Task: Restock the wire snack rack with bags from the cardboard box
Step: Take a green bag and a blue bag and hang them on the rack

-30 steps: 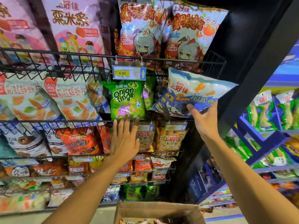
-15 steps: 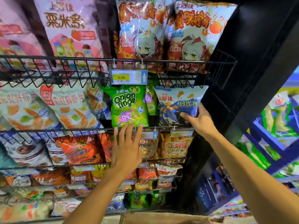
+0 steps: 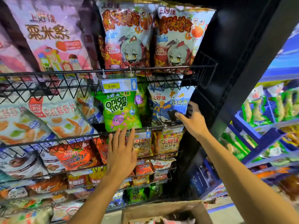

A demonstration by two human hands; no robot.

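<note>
Blue bag [image 3: 168, 107], beside green bag [image 3: 120, 109], pinched in right hand [image 3: 193, 120]; left hand [image 3: 121, 154] flat at wire rack [image 3: 48, 72].

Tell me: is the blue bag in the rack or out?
In. The blue bag stands upright behind the front wire, beside the green bag; right hand touches it.

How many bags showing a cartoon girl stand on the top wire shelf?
2. The left cartoon-girl bag stands above the yellow price label; the right cartoon-girl bag is beside it. More may hide behind them.

Glossy plastic bags [image 3: 168, 104], black wire rack [image 3: 68, 72], matt cardboard box [image 3: 163, 209].
</note>
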